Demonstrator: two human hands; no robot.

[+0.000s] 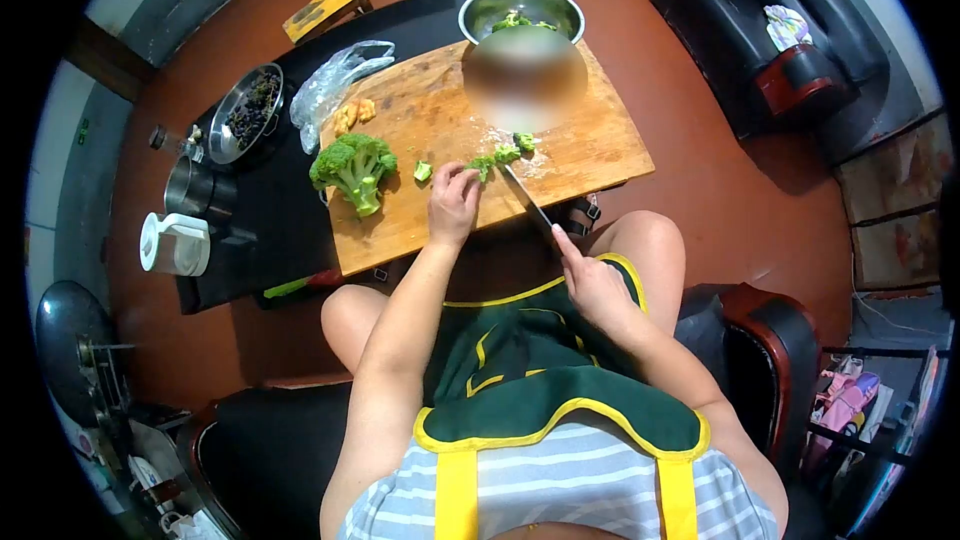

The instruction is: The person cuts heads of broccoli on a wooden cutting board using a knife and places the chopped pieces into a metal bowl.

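Striped shirt (580, 475) nearest; cut broccoli (484, 167) touches left fingers (461, 181).

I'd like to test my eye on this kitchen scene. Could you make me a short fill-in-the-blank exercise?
1. The right hand holds a ____.
2. Left of the left hand, a big green ____ lies on the board.
3. The green apron has ____ edging.
4. A clear plastic ____ lies at the board's far left side.

Missing words: knife; broccoli; yellow; bag.
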